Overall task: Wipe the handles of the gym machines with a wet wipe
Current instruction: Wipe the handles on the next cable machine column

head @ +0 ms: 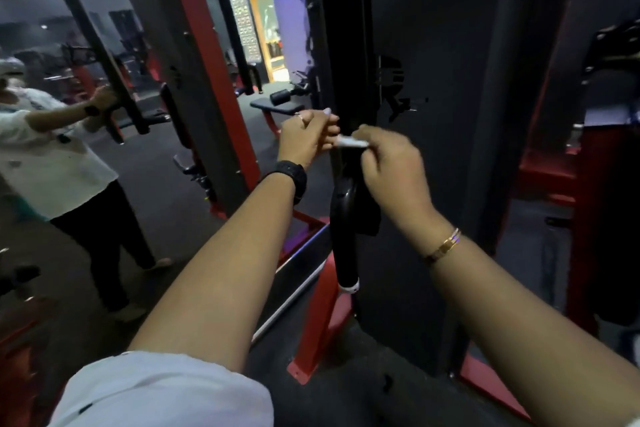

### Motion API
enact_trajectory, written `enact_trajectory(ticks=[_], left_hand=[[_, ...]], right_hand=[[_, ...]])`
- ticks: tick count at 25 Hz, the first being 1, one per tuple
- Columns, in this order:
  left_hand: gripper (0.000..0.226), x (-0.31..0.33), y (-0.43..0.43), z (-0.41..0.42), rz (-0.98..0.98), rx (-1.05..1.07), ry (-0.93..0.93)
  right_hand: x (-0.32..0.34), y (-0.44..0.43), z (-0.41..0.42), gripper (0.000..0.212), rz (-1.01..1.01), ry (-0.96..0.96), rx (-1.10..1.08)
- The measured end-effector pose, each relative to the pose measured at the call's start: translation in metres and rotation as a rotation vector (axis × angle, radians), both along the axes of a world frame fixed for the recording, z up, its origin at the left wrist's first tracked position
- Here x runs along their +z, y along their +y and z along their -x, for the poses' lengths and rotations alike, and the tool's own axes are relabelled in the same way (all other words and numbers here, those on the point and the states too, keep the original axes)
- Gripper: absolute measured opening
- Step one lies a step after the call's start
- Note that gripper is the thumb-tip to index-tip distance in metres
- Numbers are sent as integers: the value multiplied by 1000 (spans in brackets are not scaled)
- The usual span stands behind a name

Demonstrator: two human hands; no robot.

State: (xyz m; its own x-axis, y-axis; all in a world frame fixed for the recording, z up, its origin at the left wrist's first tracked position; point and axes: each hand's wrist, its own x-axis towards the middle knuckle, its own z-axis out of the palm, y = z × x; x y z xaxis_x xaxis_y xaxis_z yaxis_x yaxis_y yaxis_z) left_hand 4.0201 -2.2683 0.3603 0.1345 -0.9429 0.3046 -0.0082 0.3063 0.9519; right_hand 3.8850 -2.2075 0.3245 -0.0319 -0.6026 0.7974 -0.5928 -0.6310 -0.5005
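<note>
Two hands share one small white wipe [351,142]. My left hand [306,139] pinches one end with curled fingers. My right hand [391,170] pinches the other end the same way, so the wipe is a thin strip between them.

The black handle [343,229] hangs just below the grip. The wipe does not seem to touch it yet.

If I pull too hard, the wipe may rip. If one pinch lets go, it may drop to the floor and get dirty. Bunched up like this, it would clean only a thin line.

On the dark panel [450,45] just past the grip is a big mark [391,87] like the letter R, but it is too blurry to be sure. I can read nothing else.
</note>
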Motion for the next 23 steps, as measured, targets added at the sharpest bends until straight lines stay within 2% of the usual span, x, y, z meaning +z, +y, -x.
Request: enact_trajectory(ticks=[2, 4, 7, 9, 11, 13, 14, 16, 17, 18, 21, 23], left_hand=[[16, -9, -14, -9, 326, 52, -169], [33, -18, -25, -16, 776, 182, -515], [49, -18, -34, -22, 1224, 168, -948], [47, -20, -44, -25, 1460, 174, -1274], [46, -21, -61, -29, 1653, 145, -1435], [50, -20, -78, -29, 1815, 122, -1466], [51, -20, -84, -28, 1877, 130, -1460], [49, -12, -92, -25, 1954, 170, -1380], [47, -7, -94, -24, 1973, 174, -1324], [46, -1, -95, -25, 1979, 178, -1284], [46, 15, -104, -24, 2040, 168, -1275], [49, 15, -110, -22, 2074, 161, -1266]], right_hand=[[-13, -3, -18, 29, -76, 253, -83], [-23, -2, -31, 26, -184, 377, -186], [-27, 6, -55, 33, -302, 331, -325], [-29, 16, -65, 45, -273, 352, -390], [-32, 31, -68, 47, -181, 399, -429], [-35, 49, -70, 35, -132, 334, -410], [-29, 59, -71, 26, -139, 205, -392], [-9, 60, -70, 25, -89, -74, -424], [0, 52, -69, 22, -72, -109, -489], [7, 44, -70, 20, -78, -55, -551], [-1, 21, -77, 42, -165, 315, -603], [-24, 14, -85, 25, -260, 463, -654]])
